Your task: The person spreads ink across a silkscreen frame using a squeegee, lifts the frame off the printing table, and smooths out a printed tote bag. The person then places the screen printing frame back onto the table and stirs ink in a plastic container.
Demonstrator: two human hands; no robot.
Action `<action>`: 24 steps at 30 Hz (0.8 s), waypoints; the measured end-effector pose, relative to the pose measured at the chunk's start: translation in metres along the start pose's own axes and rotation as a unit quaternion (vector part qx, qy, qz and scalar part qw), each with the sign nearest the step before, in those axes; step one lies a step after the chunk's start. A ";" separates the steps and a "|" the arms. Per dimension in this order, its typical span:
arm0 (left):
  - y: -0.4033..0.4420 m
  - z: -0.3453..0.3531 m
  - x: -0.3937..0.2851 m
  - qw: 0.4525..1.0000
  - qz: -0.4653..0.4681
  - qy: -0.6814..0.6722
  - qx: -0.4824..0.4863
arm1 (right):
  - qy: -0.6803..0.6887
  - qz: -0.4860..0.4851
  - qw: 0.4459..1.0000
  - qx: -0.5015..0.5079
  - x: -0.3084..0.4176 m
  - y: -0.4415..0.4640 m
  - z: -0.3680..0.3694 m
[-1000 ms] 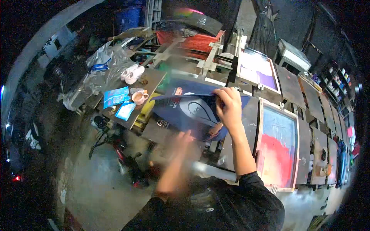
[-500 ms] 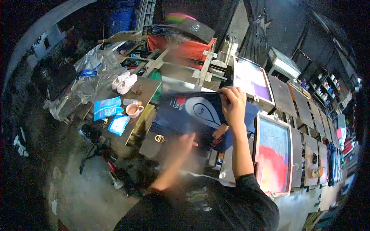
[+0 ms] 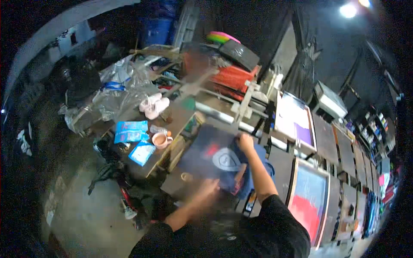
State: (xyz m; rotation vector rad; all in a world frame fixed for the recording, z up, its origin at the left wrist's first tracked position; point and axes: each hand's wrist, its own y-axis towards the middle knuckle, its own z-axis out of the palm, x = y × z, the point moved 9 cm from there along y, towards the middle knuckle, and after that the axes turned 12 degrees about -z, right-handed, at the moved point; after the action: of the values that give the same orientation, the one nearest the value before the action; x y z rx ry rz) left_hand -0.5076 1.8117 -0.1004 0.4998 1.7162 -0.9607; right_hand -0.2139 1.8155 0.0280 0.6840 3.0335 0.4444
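A navy shirt with a white oval print and red marks lies over a flat board in front of me. My right hand is closed on the shirt's upper right part, where the cloth is bunched. At the shirt's lower edge is my left hand, smeared by motion, so its fingers cannot be made out. Whether it touches the cloth is unclear.
On the left, a wooden table bears a mug, blue packets and pale shoes. Framed screens, one with red ink and one with purple, stand to the right beside a row of boards.
The view has shifted, so the scene sits lower. My right hand has drawn the shirt's upper edge down toward me, and the cloth is now bunched at the right.
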 end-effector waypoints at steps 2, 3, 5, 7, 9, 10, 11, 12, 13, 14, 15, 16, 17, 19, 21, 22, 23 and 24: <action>0.013 0.006 0.036 0.991 -0.082 0.084 0.062 | 0.027 0.007 0.999 0.029 0.007 -0.001 0.012; 0.008 0.001 0.022 0.990 -0.052 0.113 0.060 | 0.023 0.009 0.999 0.031 0.005 -0.003 0.021; 0.007 -0.001 0.019 0.994 -0.071 0.065 0.054 | 0.026 0.011 0.999 0.032 0.002 0.003 0.044; 0.010 -0.006 0.017 0.993 -0.072 0.071 0.055 | -0.031 0.011 0.998 0.057 -0.003 0.004 0.062; 0.017 -0.002 0.021 0.994 -0.070 0.060 0.066 | -0.040 0.003 0.999 0.010 0.002 0.005 0.057; 0.009 -0.003 0.007 0.993 -0.071 0.063 0.067 | -0.051 -0.009 0.998 -0.038 0.008 0.005 0.046; 0.000 -0.005 -0.006 0.994 -0.074 0.058 0.060 | -0.048 -0.007 0.998 -0.040 0.009 0.005 0.041; -0.004 -0.008 -0.014 0.994 -0.077 0.053 0.052 | -0.053 -0.008 0.997 -0.052 0.010 0.006 0.037; -0.001 -0.009 -0.014 0.994 -0.076 0.057 0.050 | -0.058 -0.009 0.996 -0.065 0.012 0.009 0.033; 0.000 -0.010 -0.018 0.995 -0.071 0.061 0.045 | -0.055 -0.009 0.996 -0.067 0.014 0.012 0.032; 0.003 -0.009 -0.018 0.995 -0.065 0.065 0.041 | -0.058 -0.007 0.996 -0.065 0.012 0.014 0.034; 0.009 -0.006 -0.011 0.995 -0.064 0.066 0.040 | -0.061 -0.005 0.996 -0.062 0.009 0.015 0.037; 0.016 0.000 -0.002 0.995 -0.081 0.018 0.063 | -0.061 -0.005 0.996 -0.062 0.007 0.017 0.041; 0.014 0.003 -0.006 0.991 -0.102 -0.030 0.085 | -0.076 -0.010 0.996 -0.052 0.007 0.018 0.048; 0.011 -0.001 -0.009 0.993 -0.100 -0.011 0.069 | -0.072 -0.007 0.997 -0.042 0.006 0.015 0.051; 0.011 -0.003 -0.010 0.992 -0.104 -0.009 0.069 | -0.069 -0.004 0.997 -0.036 0.008 0.015 0.051; 0.011 -0.004 -0.010 0.992 -0.109 0.003 0.066 | -0.066 -0.002 0.997 -0.033 0.009 0.016 0.050; 0.011 -0.004 -0.008 0.991 -0.113 0.015 0.065 | -0.072 0.004 0.996 -0.050 0.008 0.016 0.049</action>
State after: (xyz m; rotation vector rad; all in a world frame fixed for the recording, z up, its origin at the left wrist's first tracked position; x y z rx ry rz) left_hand -0.4989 1.8227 -0.0963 0.4103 1.7720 -1.2391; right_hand -0.2118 1.8457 -0.0138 0.6900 2.8528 0.5199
